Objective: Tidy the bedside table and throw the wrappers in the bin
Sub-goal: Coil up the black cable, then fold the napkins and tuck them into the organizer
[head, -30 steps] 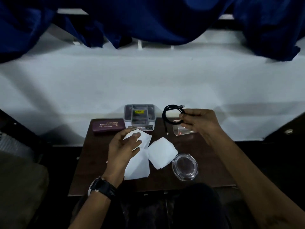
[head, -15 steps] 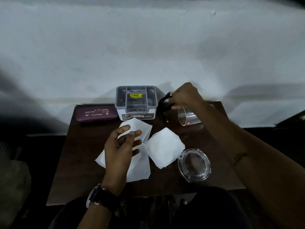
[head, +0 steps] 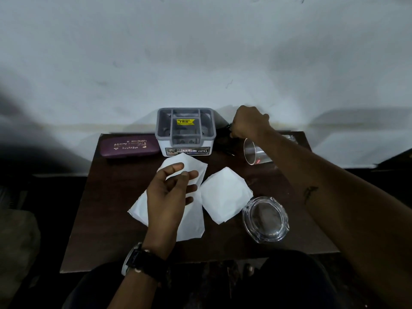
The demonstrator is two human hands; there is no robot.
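Note:
Three white paper wrappers lie on the dark wooden bedside table [head: 107, 219]: one [head: 191, 166] by the organiser, one [head: 225, 195] in the middle, one [head: 189, 221] partly under my left hand. My left hand [head: 169, 195] hovers over them with fingers relaxed, holding nothing. My right hand [head: 249, 122] is at the table's back, right of the grey organiser box [head: 186, 130], curled round a coiled black cable [head: 224, 139], which lies low on the table beside the box and is mostly hidden by the hand.
A maroon spectacle case [head: 129, 146] lies at the back left. A clear drinking glass [head: 256, 152] lies on its side under my right forearm. A glass ashtray [head: 265, 219] sits at the front right. A white wall stands right behind the table.
My right hand has carried the cable from above the glass down to the table beside the organiser. The camera tilted down and closer. The left hand stays over the wrappers.

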